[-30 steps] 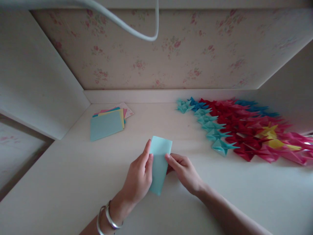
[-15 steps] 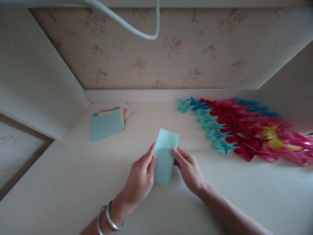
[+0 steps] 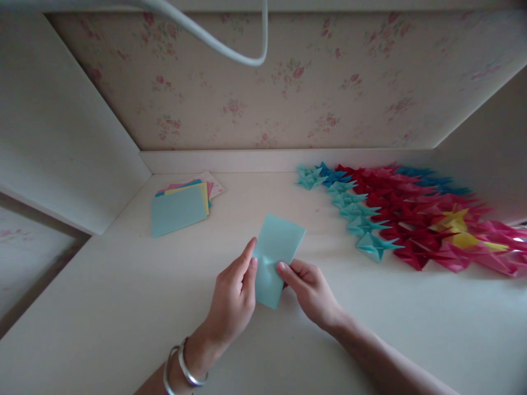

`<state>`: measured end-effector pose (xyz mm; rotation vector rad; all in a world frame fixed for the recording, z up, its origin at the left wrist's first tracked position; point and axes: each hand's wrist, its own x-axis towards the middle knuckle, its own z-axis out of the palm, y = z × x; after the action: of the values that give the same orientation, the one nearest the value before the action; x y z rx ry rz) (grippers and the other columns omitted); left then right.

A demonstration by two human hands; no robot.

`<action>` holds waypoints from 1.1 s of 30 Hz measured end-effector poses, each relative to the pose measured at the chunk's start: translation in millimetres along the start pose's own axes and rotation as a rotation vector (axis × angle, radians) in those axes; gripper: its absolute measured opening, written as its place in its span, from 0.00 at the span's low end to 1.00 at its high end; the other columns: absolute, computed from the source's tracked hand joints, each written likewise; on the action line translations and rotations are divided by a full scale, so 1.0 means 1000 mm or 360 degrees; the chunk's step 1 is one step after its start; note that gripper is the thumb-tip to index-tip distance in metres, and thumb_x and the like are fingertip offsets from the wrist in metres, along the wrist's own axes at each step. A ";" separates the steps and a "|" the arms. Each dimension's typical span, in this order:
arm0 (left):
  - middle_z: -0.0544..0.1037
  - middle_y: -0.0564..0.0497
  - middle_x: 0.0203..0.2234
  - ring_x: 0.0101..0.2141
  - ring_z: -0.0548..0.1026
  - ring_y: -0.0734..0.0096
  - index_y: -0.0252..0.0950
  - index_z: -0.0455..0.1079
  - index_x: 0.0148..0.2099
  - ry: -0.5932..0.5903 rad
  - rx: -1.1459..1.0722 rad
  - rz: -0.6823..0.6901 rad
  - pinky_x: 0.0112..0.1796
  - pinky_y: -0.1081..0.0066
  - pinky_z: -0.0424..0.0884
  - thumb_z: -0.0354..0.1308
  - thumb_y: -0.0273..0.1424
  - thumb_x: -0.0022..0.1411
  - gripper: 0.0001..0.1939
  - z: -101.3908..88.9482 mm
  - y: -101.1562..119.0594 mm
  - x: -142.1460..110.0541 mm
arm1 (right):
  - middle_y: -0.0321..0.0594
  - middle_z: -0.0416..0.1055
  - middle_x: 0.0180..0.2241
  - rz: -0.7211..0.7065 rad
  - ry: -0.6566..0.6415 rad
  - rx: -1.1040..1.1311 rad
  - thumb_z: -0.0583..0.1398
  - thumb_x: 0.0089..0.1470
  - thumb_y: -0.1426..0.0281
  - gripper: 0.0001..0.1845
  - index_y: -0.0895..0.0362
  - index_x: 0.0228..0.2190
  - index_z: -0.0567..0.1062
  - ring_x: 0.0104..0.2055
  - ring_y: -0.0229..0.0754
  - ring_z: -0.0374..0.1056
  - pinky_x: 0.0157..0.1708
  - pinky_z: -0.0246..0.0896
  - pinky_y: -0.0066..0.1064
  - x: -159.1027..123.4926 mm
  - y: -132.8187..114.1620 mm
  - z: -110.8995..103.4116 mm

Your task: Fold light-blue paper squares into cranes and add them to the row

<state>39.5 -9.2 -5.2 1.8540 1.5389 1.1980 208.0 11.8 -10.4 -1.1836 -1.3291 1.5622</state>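
Between my two hands, a light-blue sheet of origami paper (image 3: 272, 241), which looks folded into a rectangle, is held tilted above the table. My left hand (image 3: 233, 293) grips its left edge, thumb and forefinger showing along that side; the other fingers are behind or curled. With the thumb pressed on the front near the lower right edge, my right hand (image 3: 310, 288) pinches the paper, its fingers partly behind. The paper bows and dents slightly near that thumb. Two silver bangles (image 3: 187, 365) circle my left wrist.
At the back left of the white table (image 3: 102, 312) lies a fanned stack of coloured paper (image 3: 179, 211), light blue on top. Rows of folded paper cranes (image 3: 411, 214) in light blue, blue, red, pink and yellow cover the back right. A white cable (image 3: 222, 46) hangs in front of the floral wall.
My right thumb has slid left and slightly down on the paper. The sheet now bends, its top right corner swung outward to the right. My left hand has shifted slightly left.
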 end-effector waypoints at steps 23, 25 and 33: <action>0.77 0.39 0.54 0.51 0.77 0.62 0.31 0.66 0.61 0.0084 0.0015 -0.0058 0.48 0.68 0.74 0.47 0.31 0.72 0.20 -0.001 -0.002 0.000 | 0.42 0.78 0.25 0.0147 -0.0460 -0.0025 0.65 0.51 0.53 0.21 0.60 0.24 0.79 0.28 0.41 0.73 0.32 0.67 0.32 -0.007 -0.006 0.001; 0.77 0.39 0.53 0.50 0.77 0.62 0.31 0.66 0.61 0.0119 0.0032 -0.0107 0.47 0.68 0.75 0.47 0.31 0.72 0.20 -0.001 -0.001 0.000 | 0.43 0.79 0.26 0.0172 -0.0462 -0.0040 0.65 0.52 0.55 0.19 0.60 0.25 0.79 0.29 0.42 0.74 0.33 0.68 0.32 -0.006 -0.005 0.000; 0.79 0.40 0.50 0.47 0.79 0.64 0.31 0.67 0.60 0.0124 0.0033 -0.0178 0.46 0.69 0.74 0.47 0.33 0.72 0.19 -0.002 -0.001 0.004 | 0.42 0.80 0.27 0.0164 -0.0527 -0.0154 0.65 0.52 0.57 0.18 0.59 0.26 0.81 0.29 0.42 0.74 0.31 0.66 0.30 -0.010 -0.004 0.001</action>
<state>37.5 -5.9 -3.9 1.7279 1.6797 1.2201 210.3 3.1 -4.6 -1.0983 -1.5918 1.8462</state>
